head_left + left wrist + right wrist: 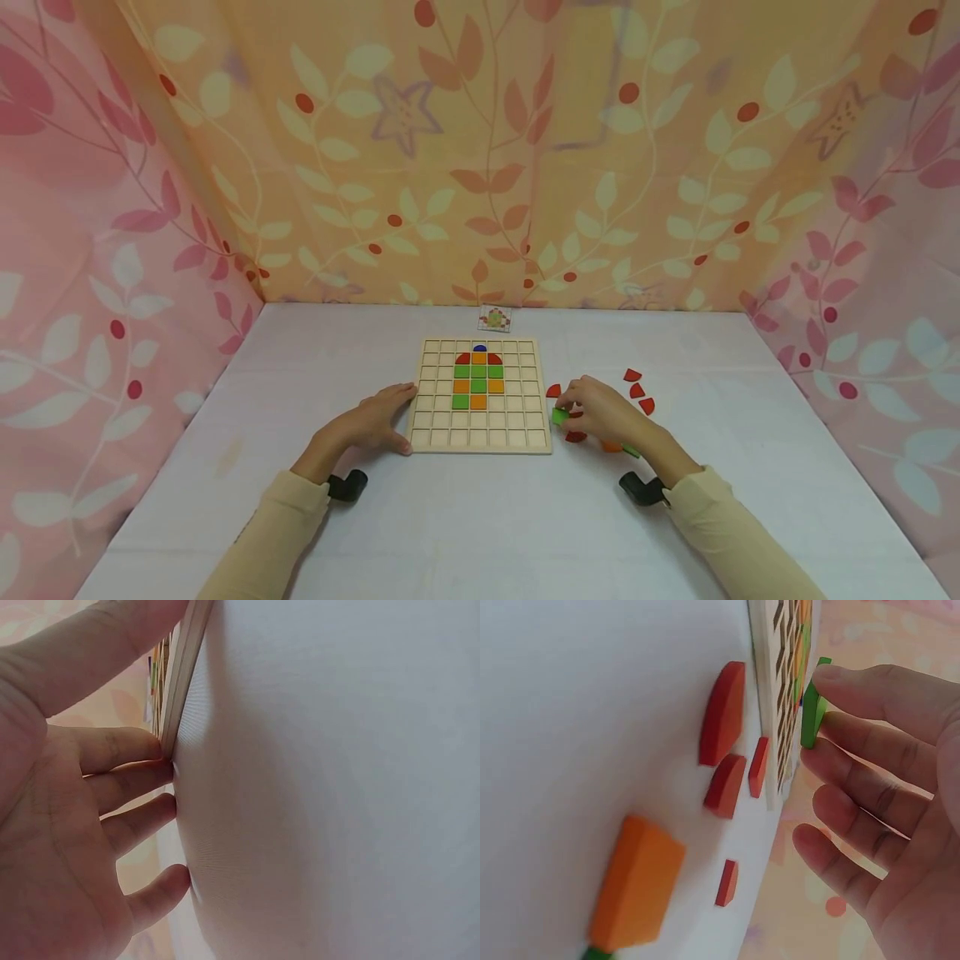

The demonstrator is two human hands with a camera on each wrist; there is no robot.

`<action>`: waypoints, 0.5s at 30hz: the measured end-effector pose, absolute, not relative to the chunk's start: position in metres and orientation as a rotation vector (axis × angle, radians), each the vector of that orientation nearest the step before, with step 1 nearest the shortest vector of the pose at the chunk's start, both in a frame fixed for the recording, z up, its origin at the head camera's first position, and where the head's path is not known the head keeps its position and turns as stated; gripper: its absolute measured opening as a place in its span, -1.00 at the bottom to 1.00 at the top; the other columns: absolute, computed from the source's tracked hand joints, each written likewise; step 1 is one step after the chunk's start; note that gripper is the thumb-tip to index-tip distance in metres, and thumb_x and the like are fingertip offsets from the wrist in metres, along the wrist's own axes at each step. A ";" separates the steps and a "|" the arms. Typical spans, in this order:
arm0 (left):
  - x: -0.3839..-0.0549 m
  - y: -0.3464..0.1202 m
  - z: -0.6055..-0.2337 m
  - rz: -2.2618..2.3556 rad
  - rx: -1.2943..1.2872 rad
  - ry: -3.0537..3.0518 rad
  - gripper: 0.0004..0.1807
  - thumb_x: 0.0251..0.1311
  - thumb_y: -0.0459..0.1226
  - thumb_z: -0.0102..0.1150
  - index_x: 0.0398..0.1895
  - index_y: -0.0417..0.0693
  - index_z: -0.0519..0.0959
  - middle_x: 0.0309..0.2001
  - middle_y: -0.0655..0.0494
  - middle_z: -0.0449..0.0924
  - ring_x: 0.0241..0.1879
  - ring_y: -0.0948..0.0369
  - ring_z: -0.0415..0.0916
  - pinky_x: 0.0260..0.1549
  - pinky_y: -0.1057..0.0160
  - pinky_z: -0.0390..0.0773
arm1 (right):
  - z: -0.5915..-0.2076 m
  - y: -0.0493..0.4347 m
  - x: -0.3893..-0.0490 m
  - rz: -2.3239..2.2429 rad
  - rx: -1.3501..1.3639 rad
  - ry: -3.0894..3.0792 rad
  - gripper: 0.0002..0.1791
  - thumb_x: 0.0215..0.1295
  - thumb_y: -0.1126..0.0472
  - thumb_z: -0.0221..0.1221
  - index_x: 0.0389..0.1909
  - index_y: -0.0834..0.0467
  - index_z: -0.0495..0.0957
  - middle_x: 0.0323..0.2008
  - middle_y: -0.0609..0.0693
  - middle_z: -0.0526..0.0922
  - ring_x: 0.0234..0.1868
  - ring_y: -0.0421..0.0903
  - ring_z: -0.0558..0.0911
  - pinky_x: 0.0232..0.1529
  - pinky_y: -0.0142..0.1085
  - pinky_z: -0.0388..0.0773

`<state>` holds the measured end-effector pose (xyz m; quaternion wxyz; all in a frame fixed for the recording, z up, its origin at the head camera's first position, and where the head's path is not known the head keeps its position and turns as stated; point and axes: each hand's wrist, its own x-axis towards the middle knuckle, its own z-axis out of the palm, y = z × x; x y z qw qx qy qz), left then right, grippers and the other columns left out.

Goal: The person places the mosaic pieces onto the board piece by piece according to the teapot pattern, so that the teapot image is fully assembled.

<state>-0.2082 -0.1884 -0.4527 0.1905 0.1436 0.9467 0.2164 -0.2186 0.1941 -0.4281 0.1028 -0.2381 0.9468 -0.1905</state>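
Observation:
A wooden grid board lies on the table, with green, orange, red and blue tiles set in its upper middle cells. My left hand rests at the board's left edge, thumb and fingers spread and touching its side. Just off the right edge, my right hand pinches a green square tile between thumb and fingertips, raised above the table in the right wrist view. Red quarter-round tiles lie under and around this hand. An orange tile sits near the wrist, beside a partly hidden green one.
A small picture card lies behind the board. Farther right are more red tiles. White cloth covers the table, and patterned curtains hang at the back and both sides.

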 end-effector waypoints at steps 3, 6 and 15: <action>-0.208 -0.188 -0.453 0.609 0.395 2.657 0.12 -0.14 -0.14 0.55 0.50 -0.16 0.11 0.53 -0.12 0.05 0.52 -0.12 -0.06 0.42 -0.26 0.02 | -0.427 0.187 -0.223 -0.563 -0.702 2.800 -0.75 0.10 0.18 0.38 -0.16 0.09 0.73 -0.29 -0.15 0.61 -0.18 -0.14 0.48 -0.16 -0.32 0.52; -0.208 -0.187 -0.453 0.614 0.383 2.655 0.12 -0.14 -0.14 0.54 0.50 -0.15 0.11 0.53 -0.11 0.05 0.52 -0.11 -0.06 0.42 -0.25 0.02 | -0.425 0.181 -0.227 -0.555 -0.710 2.805 -0.74 0.10 0.18 0.38 -0.15 0.10 0.73 -0.28 -0.15 0.63 -0.17 -0.14 0.48 -0.11 -0.29 0.53; -0.208 -0.188 -0.453 0.608 0.381 2.655 0.12 -0.13 -0.15 0.54 0.51 -0.14 0.10 0.54 -0.10 0.04 0.53 -0.11 -0.07 0.43 -0.26 -0.01 | -0.424 0.164 -0.236 -0.594 -0.833 2.785 -0.76 0.11 0.17 0.37 -0.17 0.11 0.72 -0.29 -0.11 0.63 -0.22 -0.14 0.45 -0.17 -0.31 0.47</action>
